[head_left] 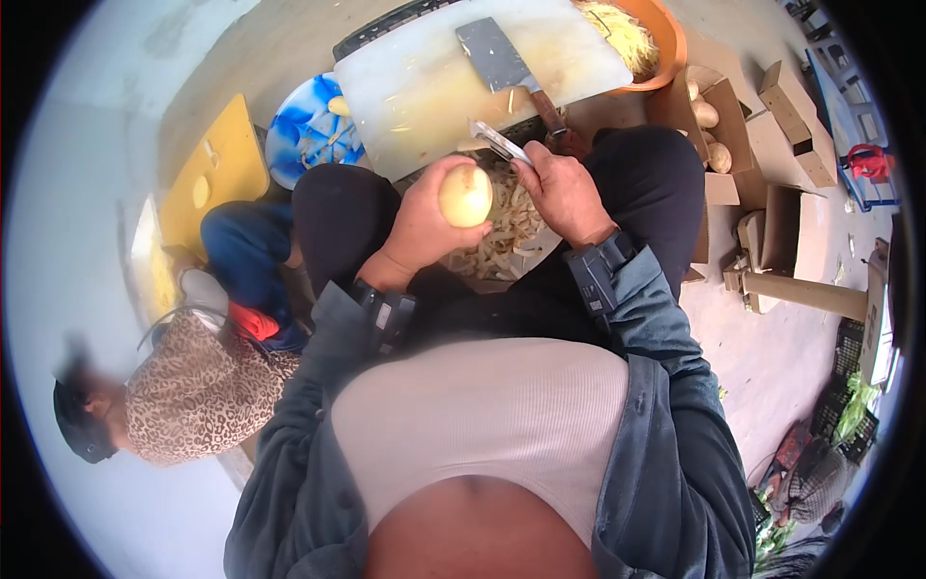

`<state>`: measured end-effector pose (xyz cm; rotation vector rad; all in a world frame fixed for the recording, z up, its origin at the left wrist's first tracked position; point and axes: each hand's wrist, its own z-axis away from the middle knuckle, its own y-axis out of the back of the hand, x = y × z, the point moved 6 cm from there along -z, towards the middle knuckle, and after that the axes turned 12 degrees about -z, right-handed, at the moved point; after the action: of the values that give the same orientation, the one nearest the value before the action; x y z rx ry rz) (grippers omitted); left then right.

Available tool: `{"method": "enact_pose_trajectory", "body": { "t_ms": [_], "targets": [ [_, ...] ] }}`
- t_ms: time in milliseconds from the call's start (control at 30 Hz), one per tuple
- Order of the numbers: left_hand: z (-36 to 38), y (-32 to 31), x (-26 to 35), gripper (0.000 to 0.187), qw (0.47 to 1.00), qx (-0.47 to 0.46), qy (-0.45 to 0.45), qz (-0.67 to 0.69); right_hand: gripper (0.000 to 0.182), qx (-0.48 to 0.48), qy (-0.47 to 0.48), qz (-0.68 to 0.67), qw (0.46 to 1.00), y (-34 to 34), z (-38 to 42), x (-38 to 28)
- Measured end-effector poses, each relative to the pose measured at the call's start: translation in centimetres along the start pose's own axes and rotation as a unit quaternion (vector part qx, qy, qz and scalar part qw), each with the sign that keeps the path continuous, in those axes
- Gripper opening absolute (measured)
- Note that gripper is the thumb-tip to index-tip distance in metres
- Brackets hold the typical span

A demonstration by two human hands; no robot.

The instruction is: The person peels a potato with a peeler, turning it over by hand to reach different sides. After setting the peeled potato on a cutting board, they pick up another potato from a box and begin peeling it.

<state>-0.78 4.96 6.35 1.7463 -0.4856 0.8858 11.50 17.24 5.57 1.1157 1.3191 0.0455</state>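
My left hand is closed around a peeled, pale yellow potato, with a brownish patch near its top. In my right hand is a peeler, its head pointing up and left, apart from the potato. Below and between my hands lies a heap of peelings between my knees. Beyond them a white cutting board carries a cleaver with a wooden handle and a few yellow scraps.
A blue and white basin stands left of the board. An orange basin of yellow shreds is at the far right. Unpeeled potatoes fill a cardboard box by my right knee. Another person sits at left near a yellow board.
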Motion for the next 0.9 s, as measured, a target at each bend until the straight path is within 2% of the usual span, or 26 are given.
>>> {"method": "enact_pose_trajectory", "body": {
  "t_ms": [133,233,333,467,600,667,733,833,900],
  "targets": [
    [-0.1,0.2,-1.3,0.065,0.998,0.045,0.039,0.0,0.02,-0.003,0.023,-0.126,0.992,0.0,0.5,-1.5],
    [0.0,0.4,-1.7,0.068,0.993,0.057,0.063,-0.083,0.019,-0.041,0.055,-0.11,0.992,-0.7,0.8,-2.6],
    [-0.2,0.5,-1.1,0.067,0.992,0.091,0.038,-0.083,0.021,-0.062,0.083,-0.079,0.991,-1.3,1.2,-3.2],
    [-0.3,0.2,-1.3,0.065,0.993,0.078,0.043,-0.077,0.023,-0.077,0.099,-0.024,0.992,-1.6,1.4,-3.5],
    [-0.2,0.0,-1.6,0.065,0.99,0.068,0.055,-0.108,0.022,-0.051,0.095,-0.016,0.994,-1.4,1.1,-2.7],
    [0.0,-0.2,-1.7,0.066,0.988,0.053,0.069,-0.127,0.022,-0.033,0.006,0.036,0.999,-0.9,0.5,-0.7],
    [0.1,-0.2,-0.1,0.067,0.989,0.062,-0.024,-0.133,0.022,-0.024,0.002,0.039,0.999,-0.9,0.3,0.0],
    [0.1,-0.3,-0.9,0.067,0.995,0.054,0.013,-0.079,0.024,-0.014,0.016,0.028,0.999,-0.6,0.3,-0.4],
    [0.2,-0.1,-1.1,0.067,0.995,0.067,0.018,-0.071,0.023,-0.016,0.002,-0.036,0.999,-0.9,0.4,-0.2]
  ]
}}
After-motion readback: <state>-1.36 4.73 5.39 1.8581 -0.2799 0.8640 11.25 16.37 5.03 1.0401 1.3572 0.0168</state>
